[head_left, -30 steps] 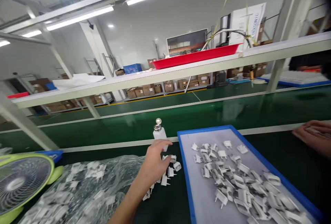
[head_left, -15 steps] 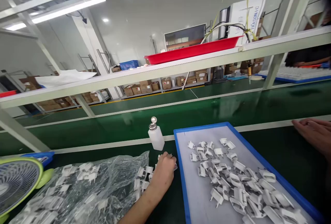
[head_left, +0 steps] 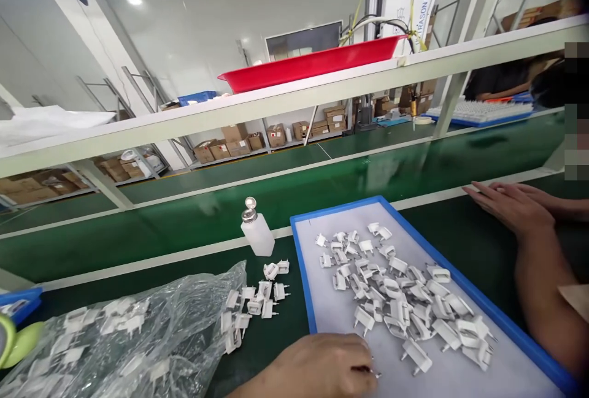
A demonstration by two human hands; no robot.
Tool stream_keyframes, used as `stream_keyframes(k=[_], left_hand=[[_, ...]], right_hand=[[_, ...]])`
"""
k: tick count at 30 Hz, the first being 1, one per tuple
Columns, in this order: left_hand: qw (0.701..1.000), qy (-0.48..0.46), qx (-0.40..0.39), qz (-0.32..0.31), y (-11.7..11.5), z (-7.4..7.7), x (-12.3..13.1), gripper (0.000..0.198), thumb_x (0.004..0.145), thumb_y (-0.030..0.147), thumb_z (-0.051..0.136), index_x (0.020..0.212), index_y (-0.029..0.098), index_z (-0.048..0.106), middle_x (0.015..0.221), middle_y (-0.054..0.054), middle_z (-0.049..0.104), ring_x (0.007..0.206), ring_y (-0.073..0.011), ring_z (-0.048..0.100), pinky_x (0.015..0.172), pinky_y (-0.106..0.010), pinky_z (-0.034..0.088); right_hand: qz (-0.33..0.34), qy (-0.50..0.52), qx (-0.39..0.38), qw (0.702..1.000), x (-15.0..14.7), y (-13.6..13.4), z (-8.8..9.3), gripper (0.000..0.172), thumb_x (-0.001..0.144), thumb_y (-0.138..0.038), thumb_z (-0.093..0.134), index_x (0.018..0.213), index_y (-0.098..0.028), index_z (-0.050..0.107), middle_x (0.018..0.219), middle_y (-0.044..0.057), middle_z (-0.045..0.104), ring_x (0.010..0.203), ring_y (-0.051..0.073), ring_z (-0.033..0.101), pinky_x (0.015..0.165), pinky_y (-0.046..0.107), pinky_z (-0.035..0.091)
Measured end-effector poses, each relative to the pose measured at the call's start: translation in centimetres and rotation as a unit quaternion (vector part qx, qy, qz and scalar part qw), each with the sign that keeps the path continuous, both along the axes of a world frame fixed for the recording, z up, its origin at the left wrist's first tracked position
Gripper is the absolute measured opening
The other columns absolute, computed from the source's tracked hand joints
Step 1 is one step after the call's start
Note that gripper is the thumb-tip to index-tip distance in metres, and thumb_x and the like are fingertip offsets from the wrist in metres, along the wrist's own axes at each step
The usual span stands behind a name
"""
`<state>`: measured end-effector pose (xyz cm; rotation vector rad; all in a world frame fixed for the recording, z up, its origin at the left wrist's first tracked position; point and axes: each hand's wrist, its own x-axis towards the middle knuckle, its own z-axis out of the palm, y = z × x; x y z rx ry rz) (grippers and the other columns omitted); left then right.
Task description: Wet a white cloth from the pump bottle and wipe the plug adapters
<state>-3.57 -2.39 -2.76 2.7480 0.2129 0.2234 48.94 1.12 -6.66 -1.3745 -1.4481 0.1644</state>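
Observation:
My left hand (head_left: 322,366) rests at the near edge of the blue-rimmed tray (head_left: 301,263), fingers curled over a small plug part; only its metal pin shows at my fingertips. White plug parts (head_left: 396,294) lie heaped on the tray's grey floor. My right hand (head_left: 510,208) lies flat on the green table to the right of the tray, fingers stretched out and holding nothing. Just behind it, another person's hand (head_left: 568,205) reaches in from the right edge.
A few loose plug parts (head_left: 257,300) lie left of the tray, beside a clear plastic bag (head_left: 138,336) full of them. A white pump bottle (head_left: 255,232) stands behind. A green conveyor (head_left: 322,189) runs across, under a shelf with a red tray (head_left: 308,64).
My left hand left the loose parts by the bottle and came back right to the tray's near edge. The view swung right, bringing my right hand and forearm into sight.

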Motion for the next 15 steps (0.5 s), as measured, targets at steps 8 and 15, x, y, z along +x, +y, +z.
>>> stream_keyframes(k=[8, 15], left_hand=[[0.919, 0.055, -0.234, 0.314, -1.8, -2.4, 0.1, 0.044, 0.091, 0.038, 0.071, 0.124, 0.008, 0.065, 0.117, -0.019, 0.065, 0.110, -0.0353, 0.060, 0.093, -0.045, 0.051], [0.911, 0.084, -0.276, 0.294, -2.0, -2.3, 1.0, 0.032, 0.084, 0.004, 0.070, 0.112, 0.017, 0.069, 0.116, -0.013, 0.068, 0.107, -0.0293, 0.061, 0.089, -0.036, 0.049]], right_hand=[[0.067, 0.213, 0.008, 0.975, 1.6, -0.9, 0.7, 0.054, 0.103, -0.056, 0.015, 0.134, -0.045, 0.058, 0.129, -0.014, 0.064, 0.134, 0.027, 0.044, 0.096, 0.046, 0.042], [-0.005, 0.093, 0.050, 0.994, -2.3, -1.4, 3.8, 0.072, 0.099, -0.068, 0.024, 0.126, -0.015, 0.065, 0.114, 0.007, 0.071, 0.110, 0.028, 0.067, 0.088, 0.045, 0.056]])
